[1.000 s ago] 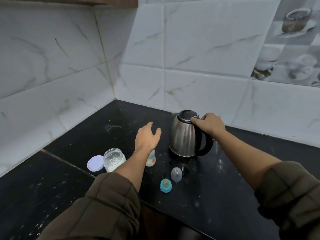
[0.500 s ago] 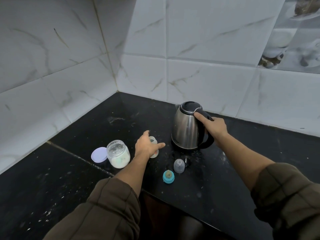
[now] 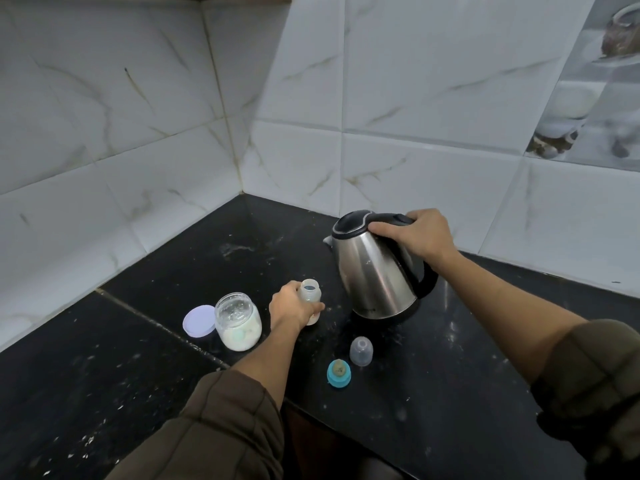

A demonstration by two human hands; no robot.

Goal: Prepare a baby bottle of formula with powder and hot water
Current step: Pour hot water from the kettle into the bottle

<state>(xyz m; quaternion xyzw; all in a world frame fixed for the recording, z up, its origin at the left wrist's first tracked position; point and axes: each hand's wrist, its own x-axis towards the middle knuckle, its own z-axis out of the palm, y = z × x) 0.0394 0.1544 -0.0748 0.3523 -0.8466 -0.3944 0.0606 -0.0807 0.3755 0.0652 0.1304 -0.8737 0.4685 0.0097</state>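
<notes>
Kettle [image 3: 374,271] and baby bottle [image 3: 310,292] are each held by one hand. The black handle at the top of the steel kettle is grasped by the right hand [image 3: 420,237], fingers curled over it. The kettle is tipped, its spout turned away from that hand towards the tiled wall [image 3: 415,98]. Whether its base is clear of the desk [image 3: 467,393] cannot be told. The small open bottle is gripped round its body by the left hand [image 3: 292,308] and is stood upright on the desk, its mouth uncovered. Only a narrow strip of bare desk is left between this hand and the foot of the kettle.

Just outside the left hand, a glass jar of white powder [image 3: 239,323] is set, lidless, with its lilac lid [image 3: 199,321] lying flat and touching it on the far side. Nearer the body than both hands, a clear cap [image 3: 361,351] and a teal ring with nipple [image 3: 338,373] are placed close together, a little apart from the bottle.

The front edge of the desk is crossed by the left forearm, and the teal ring is seen near that edge. Behind the hands, the desk is closed by two tiled walls meeting in a corner, with bare black surface left between that corner and the hands. Wider bare desk is seen under the right forearm and outward of the lilac lid, past a seam.
</notes>
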